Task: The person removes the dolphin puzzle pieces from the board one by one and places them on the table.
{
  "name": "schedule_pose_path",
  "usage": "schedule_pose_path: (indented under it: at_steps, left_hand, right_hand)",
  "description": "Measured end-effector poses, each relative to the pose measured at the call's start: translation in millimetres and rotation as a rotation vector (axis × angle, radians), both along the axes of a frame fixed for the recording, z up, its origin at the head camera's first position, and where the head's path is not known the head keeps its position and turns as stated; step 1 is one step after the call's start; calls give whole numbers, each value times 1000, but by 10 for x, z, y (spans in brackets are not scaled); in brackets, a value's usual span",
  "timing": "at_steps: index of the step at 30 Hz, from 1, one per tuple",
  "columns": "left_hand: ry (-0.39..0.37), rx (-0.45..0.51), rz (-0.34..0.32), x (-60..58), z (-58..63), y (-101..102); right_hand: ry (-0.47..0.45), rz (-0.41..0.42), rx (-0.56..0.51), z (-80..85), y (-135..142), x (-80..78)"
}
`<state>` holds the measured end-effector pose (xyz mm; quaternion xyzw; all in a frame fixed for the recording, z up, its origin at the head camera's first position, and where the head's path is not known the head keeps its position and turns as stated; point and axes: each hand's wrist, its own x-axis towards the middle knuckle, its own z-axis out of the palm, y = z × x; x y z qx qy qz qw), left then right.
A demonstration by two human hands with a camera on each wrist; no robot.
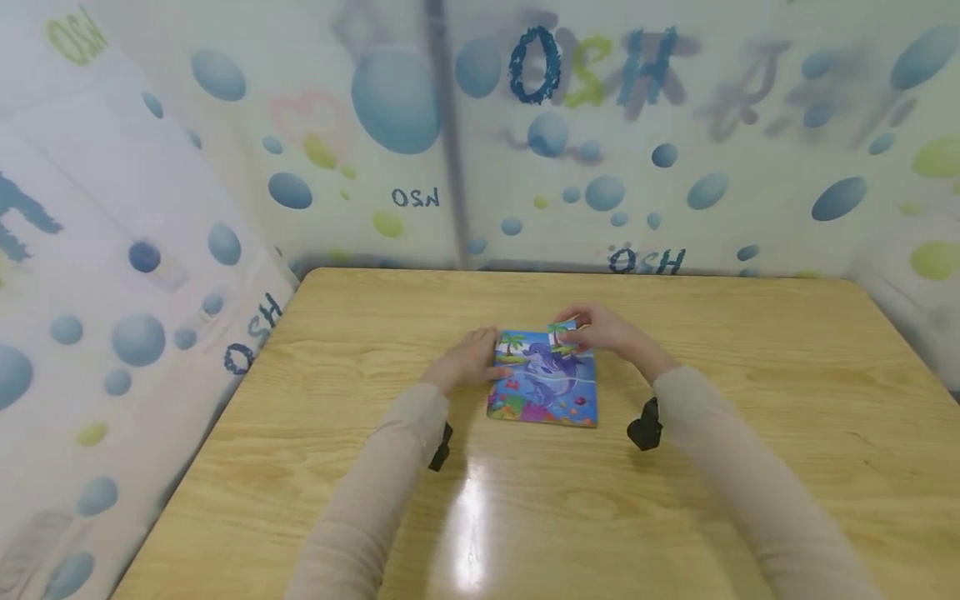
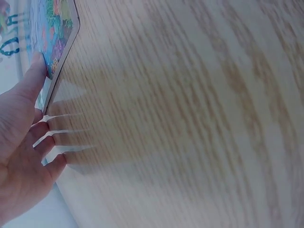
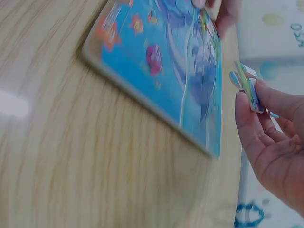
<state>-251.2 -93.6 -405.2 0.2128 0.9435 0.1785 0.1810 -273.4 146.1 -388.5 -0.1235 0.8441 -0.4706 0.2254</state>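
Note:
A dolphin jigsaw puzzle in a flat board lies on the wooden table, blue with coral and fish along its near side. My left hand is at its left edge. In the left wrist view the thumb rests on the picture while the other fingertips touch the table beside the board. Between thumb and fingers my right hand pinches a puzzle piece with a palm tree on it, over the board's far right corner. The right wrist view shows this piece tilted and raised off the board.
The wooden table extends on all sides of the board. A pale wall covering with blue and green dots and letters stands behind the far edge and along the left. A black wrist device hangs below the right sleeve.

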Motion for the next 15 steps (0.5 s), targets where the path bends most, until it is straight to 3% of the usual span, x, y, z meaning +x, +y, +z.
schedule_pose_path:
  at_steps: [15]
  left_hand:
    - [-19, -24, -7, 13, 22, 5]
  right_hand:
    - [-101, -266, -26, -106, 608, 135]
